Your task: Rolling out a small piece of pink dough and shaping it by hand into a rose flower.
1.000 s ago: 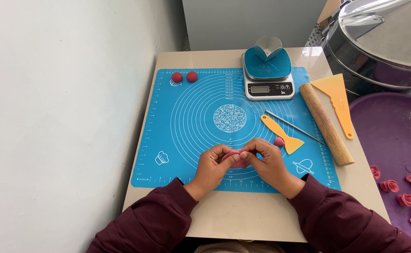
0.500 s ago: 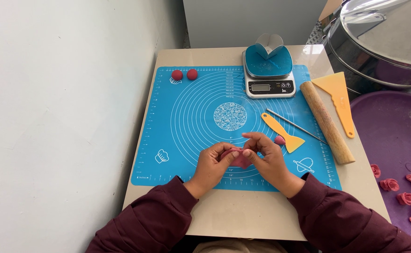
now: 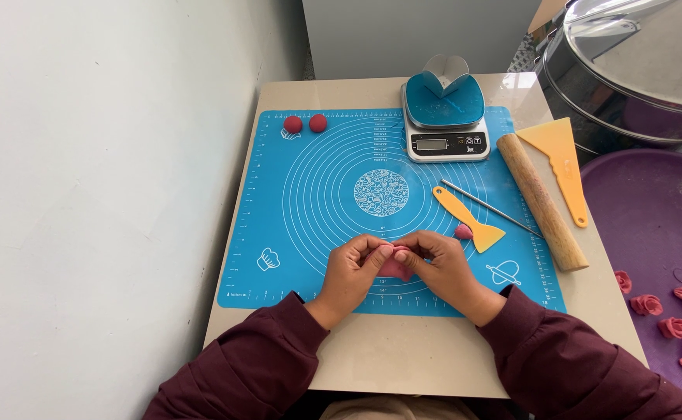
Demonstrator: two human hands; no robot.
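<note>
Pinching a small piece of pink dough (image 3: 395,264) between them, the left hand (image 3: 350,274) and the right hand (image 3: 443,268) met over the near edge of the blue baking mat (image 3: 310,202), fingertips pressed together on the dough from either side. The dough sat between the two hands, just above the mat, and most of it was hidden by the fingers, so its shape could not be told. Both forearms wore dark maroon sleeves (image 3: 247,365). A second, smaller pink lump (image 3: 463,231) lay on the mat just to the right of the hands, touching the blade of a yellow scraper (image 3: 469,218). A thin metal rod (image 3: 490,208) lay slanted just beyond that scraper. Further right, a wooden rolling pin (image 3: 541,202) lay slanted across the mat's right edge, with a wider yellow scraper (image 3: 562,159) beside it on the beige table (image 3: 403,365). At the far side, a kitchen scale (image 3: 446,132) stood on the mat's far edge, carrying a blue folding mould (image 3: 443,93). Two red dough balls (image 3: 306,124) sat side by side at the far left corner of the mat. To the right, a purple tray (image 3: 652,225) held several shaped pink pieces (image 3: 679,319), and a large steel pot with lid (image 3: 636,62) stood beyond it.
</note>
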